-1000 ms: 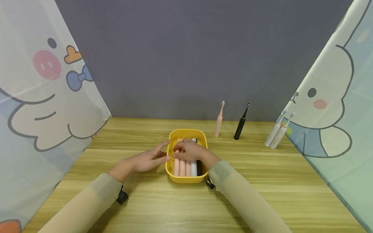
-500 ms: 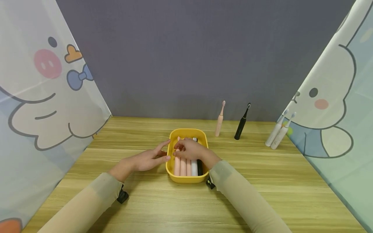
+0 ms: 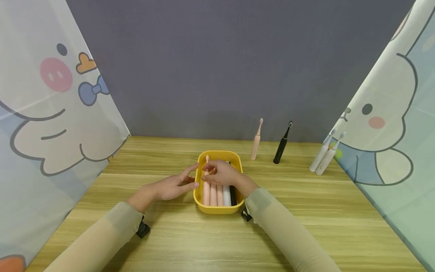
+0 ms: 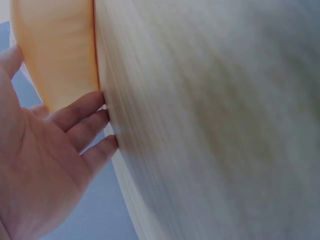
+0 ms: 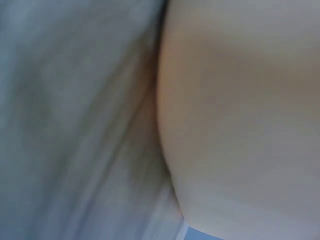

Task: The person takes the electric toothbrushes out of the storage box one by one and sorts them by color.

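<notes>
With the left hand [image 3: 170, 187] at the bin [image 3: 218, 210], fingers loosely spread, the right hand [image 3: 223, 173], its grip impossible to tell, probably needed light pressure on the leftmost pink brush [image 3: 206, 195].

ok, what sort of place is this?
Likely a small staged booth, perhaps for recording: a wood-grain table closed in by a plain grey backdrop behind and cartoon-print sheets on both sides.

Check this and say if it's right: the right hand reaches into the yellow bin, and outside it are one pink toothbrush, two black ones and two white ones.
Not quite: the head view shows only one black toothbrush outside the yellow bin. The rest holds: the right hand reaches into it, and one pink toothbrush and two white toothbrushes are outside.
</notes>
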`<action>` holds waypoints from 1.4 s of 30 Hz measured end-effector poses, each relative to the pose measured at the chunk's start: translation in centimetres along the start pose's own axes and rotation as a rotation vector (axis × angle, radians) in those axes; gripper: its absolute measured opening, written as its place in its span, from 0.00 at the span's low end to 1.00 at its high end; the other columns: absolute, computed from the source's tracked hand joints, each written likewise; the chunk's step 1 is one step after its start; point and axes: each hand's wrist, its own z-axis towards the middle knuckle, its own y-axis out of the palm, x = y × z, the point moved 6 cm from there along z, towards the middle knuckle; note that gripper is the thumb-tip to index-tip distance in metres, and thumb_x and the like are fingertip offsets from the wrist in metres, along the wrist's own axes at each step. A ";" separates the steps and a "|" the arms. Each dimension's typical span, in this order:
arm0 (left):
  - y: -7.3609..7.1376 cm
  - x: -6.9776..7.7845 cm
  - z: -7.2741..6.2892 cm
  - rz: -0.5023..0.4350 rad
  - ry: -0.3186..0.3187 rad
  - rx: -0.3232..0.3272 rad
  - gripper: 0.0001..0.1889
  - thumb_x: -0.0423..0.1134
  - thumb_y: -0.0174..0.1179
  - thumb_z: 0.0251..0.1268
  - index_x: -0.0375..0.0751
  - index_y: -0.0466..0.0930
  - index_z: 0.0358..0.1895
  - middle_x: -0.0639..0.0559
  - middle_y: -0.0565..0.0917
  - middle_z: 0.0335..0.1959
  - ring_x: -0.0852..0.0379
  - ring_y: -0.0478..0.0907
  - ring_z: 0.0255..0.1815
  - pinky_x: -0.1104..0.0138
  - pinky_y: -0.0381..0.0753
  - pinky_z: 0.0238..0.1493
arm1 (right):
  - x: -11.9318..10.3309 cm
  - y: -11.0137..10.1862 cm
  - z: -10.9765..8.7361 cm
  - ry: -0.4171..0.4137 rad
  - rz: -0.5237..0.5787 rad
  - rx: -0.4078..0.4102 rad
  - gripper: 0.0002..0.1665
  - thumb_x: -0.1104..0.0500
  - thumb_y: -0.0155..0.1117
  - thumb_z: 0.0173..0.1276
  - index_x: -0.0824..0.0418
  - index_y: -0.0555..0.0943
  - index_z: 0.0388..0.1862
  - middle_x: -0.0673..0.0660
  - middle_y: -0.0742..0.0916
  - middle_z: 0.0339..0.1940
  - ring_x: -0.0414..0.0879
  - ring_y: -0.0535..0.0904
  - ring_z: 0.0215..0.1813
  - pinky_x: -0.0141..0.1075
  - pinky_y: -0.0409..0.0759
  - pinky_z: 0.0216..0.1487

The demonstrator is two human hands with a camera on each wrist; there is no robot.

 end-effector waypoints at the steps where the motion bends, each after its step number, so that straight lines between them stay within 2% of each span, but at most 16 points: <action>1: 0.0 0.0 0.0 0.000 -0.002 -0.001 0.45 0.69 0.48 0.86 0.65 0.36 0.92 0.39 0.76 0.80 0.36 0.74 0.80 0.35 0.68 0.82 | 0.0 -0.1 -0.1 -0.001 0.012 0.008 0.26 0.45 0.73 0.78 0.55 0.86 0.68 0.55 0.89 0.60 0.45 0.83 0.52 0.43 0.86 0.58; 5: 0.2 -0.2 -0.1 -0.001 -0.010 -0.001 0.45 0.70 0.47 0.86 0.66 0.35 0.92 0.39 0.76 0.80 0.36 0.74 0.80 0.34 0.67 0.82 | -0.4 -0.4 -0.4 -0.008 0.063 0.045 0.25 0.47 0.75 0.78 0.56 0.86 0.67 0.55 0.88 0.59 0.47 0.81 0.50 0.41 0.85 0.54; 11: 0.2 -0.2 -0.1 -0.002 -0.014 0.006 0.44 0.70 0.48 0.85 0.67 0.37 0.92 0.40 0.77 0.80 0.37 0.74 0.80 0.35 0.67 0.83 | -0.9 -1.0 -0.9 -0.026 0.114 0.111 0.23 0.51 0.78 0.75 0.57 0.86 0.64 0.56 0.88 0.58 0.48 0.82 0.55 0.41 0.84 0.60; 16: 0.0 -0.2 -0.1 -0.001 -0.019 0.011 0.44 0.71 0.48 0.85 0.68 0.37 0.92 0.41 0.77 0.79 0.38 0.74 0.80 0.35 0.68 0.82 | -1.2 -1.5 -1.2 -0.046 0.171 0.135 0.23 0.53 0.79 0.74 0.58 0.85 0.63 0.56 0.88 0.58 0.49 0.85 0.55 0.42 0.87 0.59; 25: 0.0 -0.2 -0.1 -0.008 -0.023 0.011 0.45 0.71 0.49 0.84 0.69 0.37 0.92 0.41 0.77 0.80 0.38 0.74 0.80 0.36 0.69 0.82 | -1.8 -1.6 -2.4 -0.057 0.363 0.128 0.23 0.61 0.76 0.76 0.60 0.82 0.67 0.60 0.84 0.68 0.47 0.88 0.55 0.38 0.90 0.57; 32: 0.0 -0.1 0.0 -0.005 -0.013 0.021 0.44 0.71 0.50 0.84 0.67 0.39 0.92 0.40 0.78 0.78 0.39 0.75 0.80 0.37 0.70 0.82 | -2.3 -1.6 -3.2 -0.113 0.380 0.148 0.25 0.63 0.75 0.77 0.63 0.80 0.68 0.62 0.81 0.69 0.52 0.87 0.60 0.41 0.89 0.62; 37: 0.0 -0.2 0.1 -0.005 -0.005 0.026 0.44 0.71 0.50 0.84 0.68 0.38 0.92 0.41 0.79 0.78 0.40 0.76 0.79 0.37 0.70 0.82 | -2.6 -1.9 -3.8 -0.138 0.385 0.181 0.24 0.64 0.75 0.77 0.62 0.77 0.67 0.63 0.80 0.68 0.53 0.87 0.61 0.42 0.89 0.62; 42: 0.1 -0.2 0.1 -0.009 -0.003 0.025 0.44 0.70 0.49 0.84 0.68 0.38 0.92 0.41 0.79 0.78 0.40 0.76 0.79 0.38 0.70 0.82 | -3.0 -2.0 -4.0 -0.175 0.428 0.207 0.25 0.68 0.74 0.76 0.64 0.73 0.66 0.64 0.80 0.66 0.55 0.87 0.61 0.38 0.89 0.61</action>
